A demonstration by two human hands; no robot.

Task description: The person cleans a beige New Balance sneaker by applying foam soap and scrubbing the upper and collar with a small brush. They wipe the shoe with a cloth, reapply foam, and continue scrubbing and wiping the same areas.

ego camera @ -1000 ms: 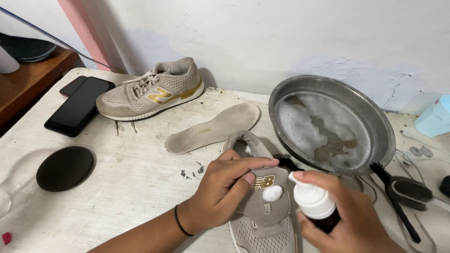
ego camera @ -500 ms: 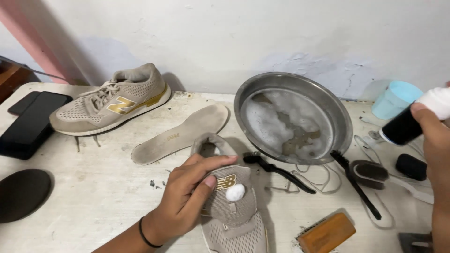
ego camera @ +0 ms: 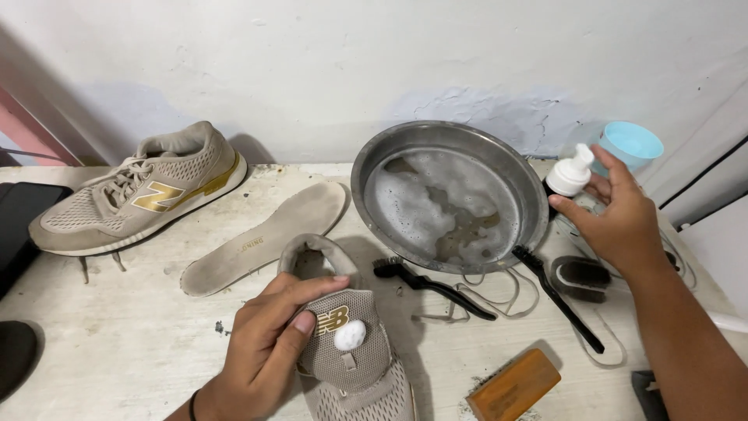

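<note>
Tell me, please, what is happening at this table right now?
A person is working on a beige shoe. The left hand holds it by the tongue, where a blob of white foam sits. The right hand holds a pump bottle beside the metal pan of soapy water. Brushes, an insole and the other shoe lie around.

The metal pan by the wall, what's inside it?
The round metal pan holds shallow water with patches of white suds; bare metal shows at its middle. Nothing solid shows in it. Its rim hides the tips of the two black brushes leaning against it.
</note>
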